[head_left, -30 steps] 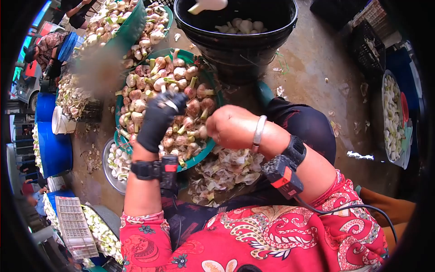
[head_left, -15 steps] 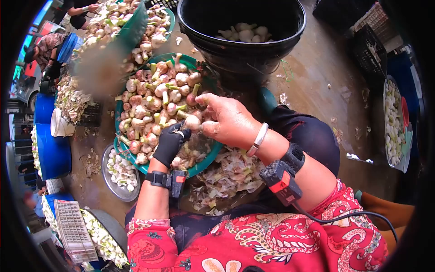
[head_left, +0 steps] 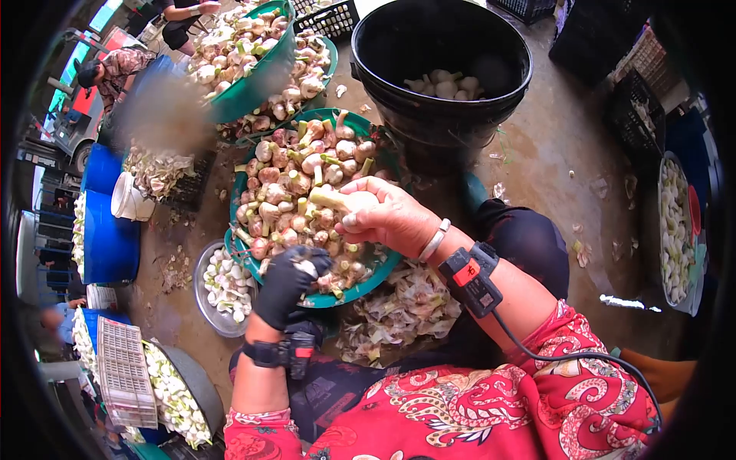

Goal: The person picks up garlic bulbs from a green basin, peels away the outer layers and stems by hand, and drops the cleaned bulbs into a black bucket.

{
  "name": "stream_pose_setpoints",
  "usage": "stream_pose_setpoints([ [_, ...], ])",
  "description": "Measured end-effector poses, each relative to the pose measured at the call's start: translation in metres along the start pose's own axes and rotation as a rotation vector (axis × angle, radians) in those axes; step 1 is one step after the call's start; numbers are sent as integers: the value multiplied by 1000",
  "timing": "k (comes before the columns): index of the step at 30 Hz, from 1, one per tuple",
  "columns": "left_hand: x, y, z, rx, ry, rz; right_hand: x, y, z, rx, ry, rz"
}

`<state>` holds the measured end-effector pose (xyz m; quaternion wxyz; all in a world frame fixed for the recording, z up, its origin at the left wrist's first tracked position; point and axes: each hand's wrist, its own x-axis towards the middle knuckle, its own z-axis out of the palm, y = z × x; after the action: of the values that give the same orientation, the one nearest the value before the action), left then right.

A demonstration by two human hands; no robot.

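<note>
Your right hand [head_left: 395,220] has its fingers round a garlic [head_left: 360,202]. Your left hand [head_left: 291,285] curls shut; I can't tell on what.

The left hand [head_left: 295,285] is curling its gloved fingers in a loose fist, its forearm rising from below. The right hand [head_left: 391,215], bare, is pinching with thumb and fingers, pointing leftward, its forearm slanting up from lower right.
</note>
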<state>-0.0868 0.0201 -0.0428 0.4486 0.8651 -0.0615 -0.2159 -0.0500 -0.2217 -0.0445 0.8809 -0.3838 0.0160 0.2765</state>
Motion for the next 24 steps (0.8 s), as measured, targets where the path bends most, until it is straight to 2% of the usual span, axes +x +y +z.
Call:
stream_pose_setpoints([
  [2, 0, -3, 18, 112, 186, 4, 3, 0, 1, 76, -83, 15],
  [3, 3, 17, 20, -437, 207, -62, 1, 3, 2, 36, -95, 14],
  [4, 1, 44, 14, -626, 178, -92, -1, 6, 3, -6, -107, 20],
  [6, 7, 50, 17, -829, 138, 163, -2, 10, 7, -48, -94, 32],
  [8, 13, 46, 20, -719, 205, 222, -2, 11, 15, -293, -29, -164],
  [10, 17, 42, 21, -227, 319, 390, 3, 21, 14, -312, -18, -239],
  [14, 22, 43, 18, -204, 386, 363, 6, 27, 18, -303, 1, -343],
  [17, 20, 42, 19, -272, 396, 362, 5, 25, 17, -77, -95, -229],
  [19, 18, 39, 18, -346, 382, 362, 3, 23, 19, -98, -71, -228],
  [22, 21, 30, 6, 560, 524, 664, 5, 24, 22, -122, 9, -245],
  [23, 22, 29, 2, 588, 544, 761, 5, 26, 22, -121, 70, -259],
  [24, 23, 30, 4, 588, 542, 761, 7, 28, 21, -120, 71, -258],
])
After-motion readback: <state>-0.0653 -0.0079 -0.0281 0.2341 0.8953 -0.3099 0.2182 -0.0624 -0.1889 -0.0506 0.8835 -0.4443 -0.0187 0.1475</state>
